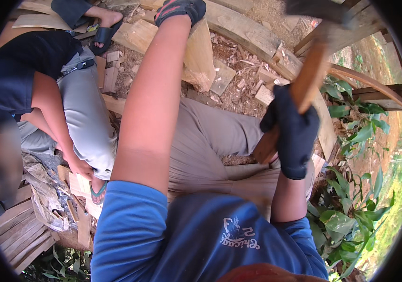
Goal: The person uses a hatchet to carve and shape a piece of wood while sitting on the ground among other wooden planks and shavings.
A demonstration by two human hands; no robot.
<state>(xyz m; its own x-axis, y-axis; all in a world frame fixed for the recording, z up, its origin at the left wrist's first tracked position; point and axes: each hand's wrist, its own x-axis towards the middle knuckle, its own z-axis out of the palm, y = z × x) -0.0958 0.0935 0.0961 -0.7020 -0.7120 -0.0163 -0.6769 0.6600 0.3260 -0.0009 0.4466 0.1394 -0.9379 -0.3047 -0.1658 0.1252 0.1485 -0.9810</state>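
My right hand (295, 129), in a dark glove, is wrapped round the wooden handle of a hatchet (310, 77). The tool is raised on the right; its dark head (316, 11) is smeared by motion, so its exact shape is unclear. My left arm stretches far forward. At the top edge my left hand (181, 10), in a black glove with red marks, grips the upper end of a pale wooden block (199, 58). That block stands on end among wood chips, its lower end roughly cut. Some fingers of the left hand are hidden.
A long curved timber (243, 28) runs beyond the block, with offcuts (264, 94) and chips around. On the left another person (27, 75) bends forward, a hand near a sandalled foot. Stacked boards (20, 230) lie lower left; leafy plants (346, 216) grow on the right.
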